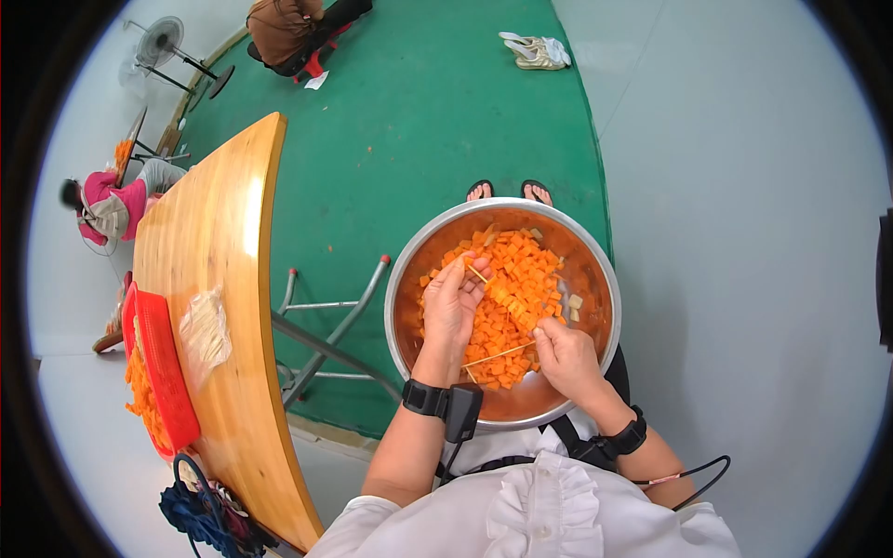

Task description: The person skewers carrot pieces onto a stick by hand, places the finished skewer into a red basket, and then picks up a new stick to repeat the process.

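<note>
A large metal bowl point(603, 251) holds many orange cubes point(532, 263) that look like diced carrot, with a few pale pieces among them. Over the cubes, my left hand point(450, 305) pinches a thin wooden skewer point(477, 273) near its upper end. A row of orange cubes point(510, 302) appears threaded along it, running down toward my right hand point(567, 358). My right hand is closed at the lower end of that row, its fingertips partly hidden. A second thin stick point(499, 355) slants from beside my right fingers toward the bowl's lower left.
A wooden table point(219, 232) stands at left, bearing a red basket point(167, 372) of orange pieces and a plastic bag of pale sticks point(206, 335). Folding metal legs point(335, 335) stand beside the bowl. Two other people sit farther off; a fan point(161, 39) and shoes point(538, 51) are beyond.
</note>
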A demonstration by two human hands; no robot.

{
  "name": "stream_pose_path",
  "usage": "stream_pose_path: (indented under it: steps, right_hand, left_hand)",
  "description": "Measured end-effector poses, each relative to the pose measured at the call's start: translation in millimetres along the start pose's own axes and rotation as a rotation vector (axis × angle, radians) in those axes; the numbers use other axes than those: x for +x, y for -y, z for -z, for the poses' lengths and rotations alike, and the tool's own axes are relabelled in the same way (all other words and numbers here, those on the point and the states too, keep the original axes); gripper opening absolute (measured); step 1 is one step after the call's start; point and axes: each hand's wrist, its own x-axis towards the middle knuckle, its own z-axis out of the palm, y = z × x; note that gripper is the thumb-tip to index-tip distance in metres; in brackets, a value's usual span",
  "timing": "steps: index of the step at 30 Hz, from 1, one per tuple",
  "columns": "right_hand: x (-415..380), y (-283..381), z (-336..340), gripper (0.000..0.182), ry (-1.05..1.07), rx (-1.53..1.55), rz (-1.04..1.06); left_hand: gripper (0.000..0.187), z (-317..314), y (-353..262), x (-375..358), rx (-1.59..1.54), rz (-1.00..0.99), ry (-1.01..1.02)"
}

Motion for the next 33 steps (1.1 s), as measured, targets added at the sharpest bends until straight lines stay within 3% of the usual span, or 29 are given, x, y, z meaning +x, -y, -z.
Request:
stream_pose_path:
  steps: [8,17,33]
  right_hand:
    - [-4.7,-0.2,3.0,0.015,0.024,-0.062,-0.048]
    - [-0.8,5.5,4.5,0.016,0.063,0.040,-0.110]
    - [-8.1,-3.7,0.2,0.015,0.004,-0.018,-0.013]
  left_hand:
    - [0.021,5.3,2.4,2.7,-0.115,0.145,0.068]
    - [0.020,4.7,-3.6,2.4,-0.058,0.145,0.029]
    - [0.020,-0.1,-4.1,-1.9,-0.004,0.166,0.009]
